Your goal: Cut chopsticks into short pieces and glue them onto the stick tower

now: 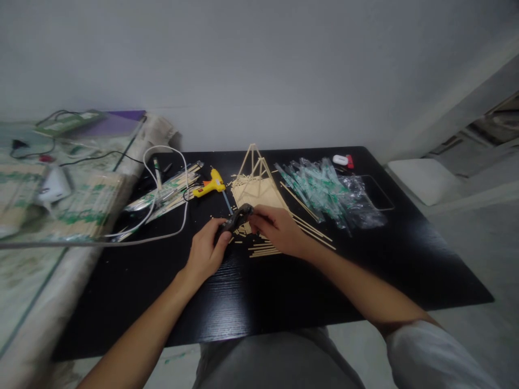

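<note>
My left hand (206, 247) is closed around a dark hand tool (238, 216), whose exact kind is too dim to tell. Fingers pinched, my right hand (278, 226) meets the tool's far end; whatever lies between those fingertips is hidden. Just beyond both hands stands a frame of thin wooden sticks (261, 167), peaked at the top, over a pale flat board (265, 192). Short cut stick pieces (243, 229) lie beneath the tool. Longer loose sticks (265, 249) are spread under and beside my right hand.
A yellow glue gun (211, 185) lies left of the board. Wrapped stick bundles (172, 192) and a looping white cable (184, 216) are farther left. Crumpled plastic wrappers (320, 186), a white case (340, 160) and a dark phone-like slab (377, 192) occupy the black table's (405, 259) right side.
</note>
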The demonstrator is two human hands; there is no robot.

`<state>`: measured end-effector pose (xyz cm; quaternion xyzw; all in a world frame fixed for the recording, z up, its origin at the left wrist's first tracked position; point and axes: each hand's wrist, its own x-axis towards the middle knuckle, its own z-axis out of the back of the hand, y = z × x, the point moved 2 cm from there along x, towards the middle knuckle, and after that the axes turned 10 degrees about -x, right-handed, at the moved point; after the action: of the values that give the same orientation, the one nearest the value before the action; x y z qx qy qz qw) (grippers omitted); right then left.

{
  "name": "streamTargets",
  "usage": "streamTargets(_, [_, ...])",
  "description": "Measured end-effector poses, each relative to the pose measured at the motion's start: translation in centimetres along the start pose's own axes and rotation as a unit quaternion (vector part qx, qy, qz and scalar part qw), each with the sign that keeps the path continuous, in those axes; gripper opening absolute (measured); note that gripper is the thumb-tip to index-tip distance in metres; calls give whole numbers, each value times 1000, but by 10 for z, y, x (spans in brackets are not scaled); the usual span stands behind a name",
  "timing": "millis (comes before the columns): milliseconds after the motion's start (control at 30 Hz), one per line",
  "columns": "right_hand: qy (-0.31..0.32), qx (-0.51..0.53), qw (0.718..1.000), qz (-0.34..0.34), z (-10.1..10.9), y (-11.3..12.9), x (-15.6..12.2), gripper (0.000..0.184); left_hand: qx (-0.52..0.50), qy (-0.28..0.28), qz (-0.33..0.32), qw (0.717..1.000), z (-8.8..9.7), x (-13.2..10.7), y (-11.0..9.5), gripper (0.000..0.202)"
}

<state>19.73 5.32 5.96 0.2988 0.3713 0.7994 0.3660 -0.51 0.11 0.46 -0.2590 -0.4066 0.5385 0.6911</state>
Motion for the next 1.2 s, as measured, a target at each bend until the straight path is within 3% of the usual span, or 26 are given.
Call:
streamTargets(900, [31,55,997,-40,-6,-7,0,37,1,20,13,1000,-1,0,-3,37])
streamTargets(1200, [-7,64,997,-47,-9,-8,-1,25,11,9,16,1000,-2,1,0,38])
